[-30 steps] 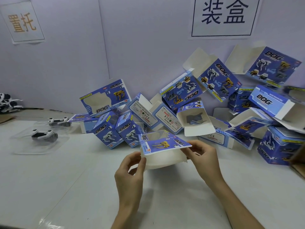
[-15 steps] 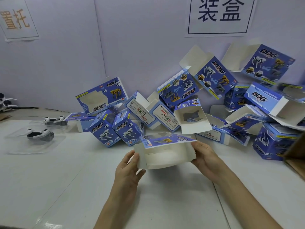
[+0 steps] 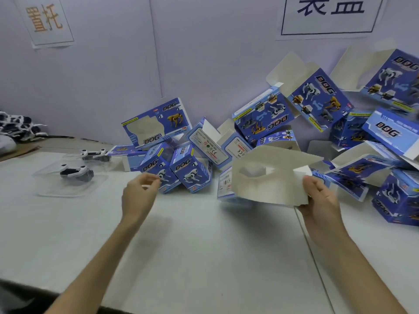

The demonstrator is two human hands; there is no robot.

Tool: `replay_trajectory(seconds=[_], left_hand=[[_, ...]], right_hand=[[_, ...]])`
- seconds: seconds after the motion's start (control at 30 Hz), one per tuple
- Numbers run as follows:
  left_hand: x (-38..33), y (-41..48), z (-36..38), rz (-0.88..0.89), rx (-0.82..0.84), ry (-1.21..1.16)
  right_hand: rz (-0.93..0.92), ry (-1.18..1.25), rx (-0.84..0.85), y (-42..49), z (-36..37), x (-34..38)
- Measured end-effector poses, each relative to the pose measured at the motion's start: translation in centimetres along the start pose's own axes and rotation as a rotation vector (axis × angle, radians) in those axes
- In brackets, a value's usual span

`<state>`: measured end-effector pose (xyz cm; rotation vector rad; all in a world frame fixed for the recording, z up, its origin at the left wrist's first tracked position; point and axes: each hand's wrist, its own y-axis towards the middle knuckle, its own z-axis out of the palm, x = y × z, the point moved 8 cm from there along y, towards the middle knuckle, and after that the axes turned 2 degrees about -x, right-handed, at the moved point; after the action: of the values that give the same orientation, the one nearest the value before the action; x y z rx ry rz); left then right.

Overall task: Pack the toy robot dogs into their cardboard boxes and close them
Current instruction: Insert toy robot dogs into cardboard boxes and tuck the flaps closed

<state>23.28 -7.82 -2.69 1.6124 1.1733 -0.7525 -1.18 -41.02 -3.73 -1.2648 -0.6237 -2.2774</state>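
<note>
The right hand point(image 3: 322, 200) grip is clamped on a box point(image 3: 267, 180); the left hand point(image 3: 139, 193) grip is loosely curled, empty, above the tabletop point(image 3: 204, 245).

"DOG" on blue boxes point(image 3: 156, 126), orange "置托" on left wall sign point(image 3: 46, 21), cropped characters on right sign point(image 3: 328, 19)

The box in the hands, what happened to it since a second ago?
The left hand let go of the box and moved left, toward the toy dogs. The right hand holds it alone, tipped up, white inside showing. The box pile and toy dogs stayed put.
</note>
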Motion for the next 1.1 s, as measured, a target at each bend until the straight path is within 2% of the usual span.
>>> replay_trajectory(seconds=[0.07, 0.13, 0.23, 0.3, 0.37, 0.43, 0.5, 0.6, 0.67, 0.9, 1.1], left_hand=[[1.3, 4.2, -2.6, 0.085, -0.044, 0.395], [3.3, 8.2, -4.3, 0.098, -0.002, 0.695], [6.2, 12.9, -7.3, 0.083, -0.018, 1.017], [8.7, 15.4, -9.6, -0.008, -0.031, 1.08], [11.2, 17.2, -11.0, -0.089, 0.025, 1.074], [12.8, 17.8, -11.4, -0.083, 0.095, 1.079], [13.1, 17.5, -11.4, -0.024, 0.048, 1.113], [11.2, 15.4, -11.2, 0.11, -0.135, 1.063], [9.6, 13.0, -10.2, 0.212, -0.156, 0.987], [3.4, 0.3, -6.9, 0.536, -0.095, 0.53], [-3.9, -11.1, -2.8, 0.632, 0.043, 0.151]], right_hand=[[-0.016, 0.038, -0.006, -0.1, 0.0, 0.4], [-0.022, 0.058, -0.008, -0.1, 0.0, 0.5], [-0.023, 0.057, 0.002, 0.0, 0.1, 0.3], [-0.024, 0.059, 0.008, 0.1, 0.0, 0.2], [-0.026, 0.069, 0.007, 0.2, -0.1, 0.0], [-0.027, 0.07, 0.006, 0.3, -0.2, 0.0], [-0.026, 0.059, 0.004, 0.4, -0.4, 0.0], [-0.029, 0.055, 0.001, 0.3, -0.5, 0.3], [-0.032, 0.054, 0.004, 0.2, -0.5, 0.5], [-0.02, 0.089, -0.008, 0.1, -0.5, 0.9], [-0.014, 0.1, -0.024, 0.2, -0.6, 0.9]])
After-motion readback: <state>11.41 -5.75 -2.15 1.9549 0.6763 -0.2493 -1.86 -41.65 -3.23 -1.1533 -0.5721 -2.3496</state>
